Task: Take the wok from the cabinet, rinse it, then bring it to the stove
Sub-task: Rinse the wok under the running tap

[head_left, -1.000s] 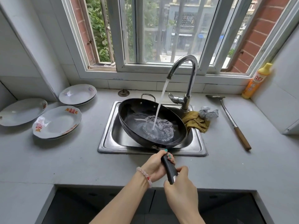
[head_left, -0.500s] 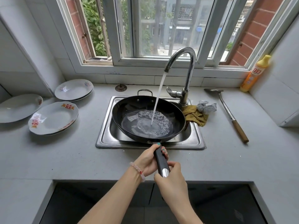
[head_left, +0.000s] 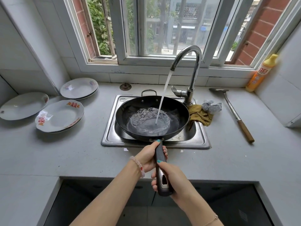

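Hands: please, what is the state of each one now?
Left hand: closed on the wok handle, nearer the wok.
Right hand: closed on the handle's end.

The wok [head_left: 152,119] covers most of the sink [head_left: 202,141] basin, so the drain cannot be seen. Left of the sink, the outermost plate [head_left: 22,106] is cut by the frame edge. Both hands hide the middle of the wok's handle [head_left: 160,154]. Right of the sink, the bottle [head_left: 260,74] label is too small to read.
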### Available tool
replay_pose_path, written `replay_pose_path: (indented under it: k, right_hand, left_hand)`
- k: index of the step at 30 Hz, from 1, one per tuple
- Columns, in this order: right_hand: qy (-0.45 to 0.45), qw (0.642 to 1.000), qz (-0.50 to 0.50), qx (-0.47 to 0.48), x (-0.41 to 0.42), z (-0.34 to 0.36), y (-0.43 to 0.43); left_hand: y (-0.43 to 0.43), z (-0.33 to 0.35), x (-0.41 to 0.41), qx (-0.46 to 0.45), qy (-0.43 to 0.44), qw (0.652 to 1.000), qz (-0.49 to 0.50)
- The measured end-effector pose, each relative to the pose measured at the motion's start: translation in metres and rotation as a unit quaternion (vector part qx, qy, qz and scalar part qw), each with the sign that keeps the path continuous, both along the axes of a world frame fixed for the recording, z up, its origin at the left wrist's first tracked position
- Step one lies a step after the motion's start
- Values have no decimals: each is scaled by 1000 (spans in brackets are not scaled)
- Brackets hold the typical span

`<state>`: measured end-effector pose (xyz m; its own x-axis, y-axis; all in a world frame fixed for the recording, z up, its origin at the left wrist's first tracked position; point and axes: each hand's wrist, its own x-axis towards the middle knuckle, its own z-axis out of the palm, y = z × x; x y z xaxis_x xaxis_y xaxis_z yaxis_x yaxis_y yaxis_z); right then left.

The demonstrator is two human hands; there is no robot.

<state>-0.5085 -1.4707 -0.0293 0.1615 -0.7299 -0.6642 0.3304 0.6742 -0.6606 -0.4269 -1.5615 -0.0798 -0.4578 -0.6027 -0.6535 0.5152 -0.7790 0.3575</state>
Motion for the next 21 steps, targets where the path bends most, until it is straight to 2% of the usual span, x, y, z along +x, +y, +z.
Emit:
replay_pose_path:
  k: [3,6,10,14,16,19,21]
  right_hand:
    - [139,987,76,13,-16,1,-12]
    - [260,963,73,-19,-42,1,-42]
    - [299,950,-9,-85,-79,-2,-102]
    - [362,919,5,-158,-99,-11,-178]
    - [436,873,24,-216,-104,-15,-218]
    - [598,746,96,-277,-110,-16,-263]
    - [661,668,156,-303,-114,-17,-287]
  left_hand:
    - [-1,-2,-2,-3,-14,1000,1]
    - [-1,0,-2,-16,-20,1000,-2]
    - [0,2,0,-16,-27,999,-16]
    - [-1,0,-1,-7,-38,999,-24]
    - [-3,1,-1,-9,-43,998,-39]
    - [-4,1,6,-22,-60,996,-65]
    - [-4,-1,12,-44,-79,993,-82]
